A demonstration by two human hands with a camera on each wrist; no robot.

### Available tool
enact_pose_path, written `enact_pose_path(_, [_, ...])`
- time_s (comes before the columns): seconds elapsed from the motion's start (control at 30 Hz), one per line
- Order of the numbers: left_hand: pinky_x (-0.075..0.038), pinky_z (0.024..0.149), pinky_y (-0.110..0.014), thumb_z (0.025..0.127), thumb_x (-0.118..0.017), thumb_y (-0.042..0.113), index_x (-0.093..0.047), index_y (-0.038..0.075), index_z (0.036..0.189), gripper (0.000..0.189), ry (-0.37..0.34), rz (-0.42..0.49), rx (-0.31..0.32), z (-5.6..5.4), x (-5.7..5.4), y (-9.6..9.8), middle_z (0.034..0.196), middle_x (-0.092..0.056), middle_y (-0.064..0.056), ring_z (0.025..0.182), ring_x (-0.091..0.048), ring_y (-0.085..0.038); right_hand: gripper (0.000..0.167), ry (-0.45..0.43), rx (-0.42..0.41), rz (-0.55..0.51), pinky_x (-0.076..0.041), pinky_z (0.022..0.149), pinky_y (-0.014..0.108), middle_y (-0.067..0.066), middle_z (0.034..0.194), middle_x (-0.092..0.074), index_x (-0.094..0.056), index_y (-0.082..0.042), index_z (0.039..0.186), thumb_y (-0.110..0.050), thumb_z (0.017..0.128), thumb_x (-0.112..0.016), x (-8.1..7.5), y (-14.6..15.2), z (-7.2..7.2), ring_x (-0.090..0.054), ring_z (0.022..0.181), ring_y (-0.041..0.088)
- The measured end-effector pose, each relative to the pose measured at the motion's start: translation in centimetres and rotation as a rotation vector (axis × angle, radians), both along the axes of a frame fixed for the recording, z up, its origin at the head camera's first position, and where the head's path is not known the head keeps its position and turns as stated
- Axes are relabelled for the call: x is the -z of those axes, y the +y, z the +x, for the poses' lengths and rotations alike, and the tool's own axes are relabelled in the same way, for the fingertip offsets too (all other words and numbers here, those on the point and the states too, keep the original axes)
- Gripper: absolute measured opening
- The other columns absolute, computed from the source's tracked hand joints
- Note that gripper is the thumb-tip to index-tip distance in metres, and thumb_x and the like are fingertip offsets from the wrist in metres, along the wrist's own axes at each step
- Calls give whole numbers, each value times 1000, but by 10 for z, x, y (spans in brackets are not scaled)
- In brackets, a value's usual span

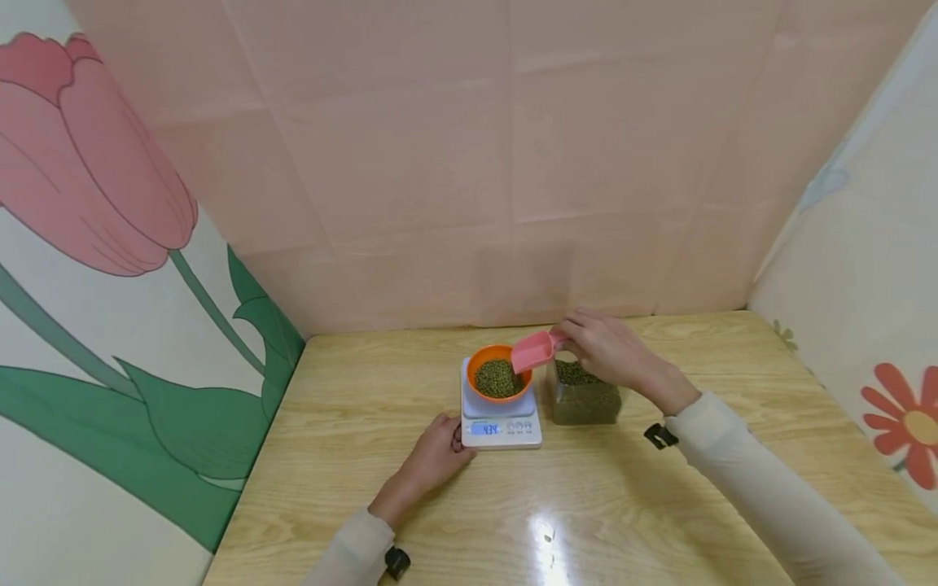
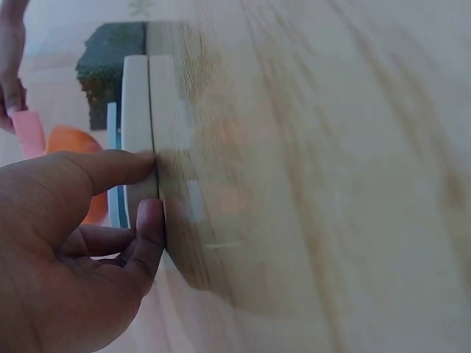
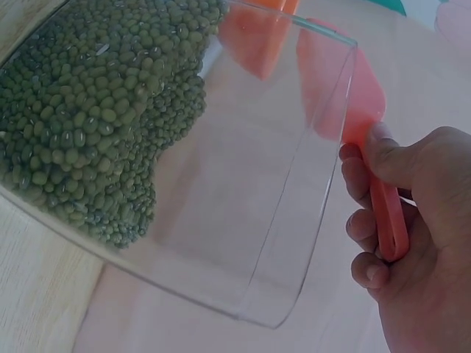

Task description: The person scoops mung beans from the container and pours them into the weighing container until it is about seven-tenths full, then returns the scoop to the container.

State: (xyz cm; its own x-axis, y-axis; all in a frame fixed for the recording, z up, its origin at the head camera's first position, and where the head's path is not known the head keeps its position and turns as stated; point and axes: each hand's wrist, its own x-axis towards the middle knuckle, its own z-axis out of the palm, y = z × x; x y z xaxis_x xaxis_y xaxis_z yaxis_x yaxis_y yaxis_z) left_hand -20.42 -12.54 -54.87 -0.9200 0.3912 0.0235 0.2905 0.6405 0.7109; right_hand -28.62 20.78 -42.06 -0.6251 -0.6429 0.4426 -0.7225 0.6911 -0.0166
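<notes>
A white kitchen scale (image 1: 501, 439) stands on the table, its lit display showing what looks like 434. On its platform sits an orange bowl (image 1: 476, 389) holding green mung beans (image 1: 498, 378). My left hand (image 1: 437, 449) grips the scale's near left corner, thumb and curled fingers against its edges in the left wrist view. My right hand (image 1: 604, 346) holds a pink scoop (image 1: 533, 352) by its handle, the scoop's head tilted over the bowl's right rim. Whether beans remain inside the scoop is hard to tell. In the right wrist view, fingers (image 3: 360, 224) wrap the handle.
Just right of the scale stands a clear plastic box (image 1: 586, 407) partly filled with mung beans, below my right hand. The wooden table (image 1: 352, 391) meets a pink-covered wall (image 1: 410, 203) at its far edge. Painted side walls flank it.
</notes>
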Motion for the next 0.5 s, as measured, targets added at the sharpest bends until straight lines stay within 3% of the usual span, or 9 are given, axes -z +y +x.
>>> enact_pose_path(0.5, [-38,67,-20,97,-78,13,-70,7,122,27,-5,13,-2,2,0,0,90,-51,-3,85,-44,-11,20,2,33,-22,-57,70,39,8,102,-72,-73,-4,115,-13,98,-77,-1,11,3,-65,86,23])
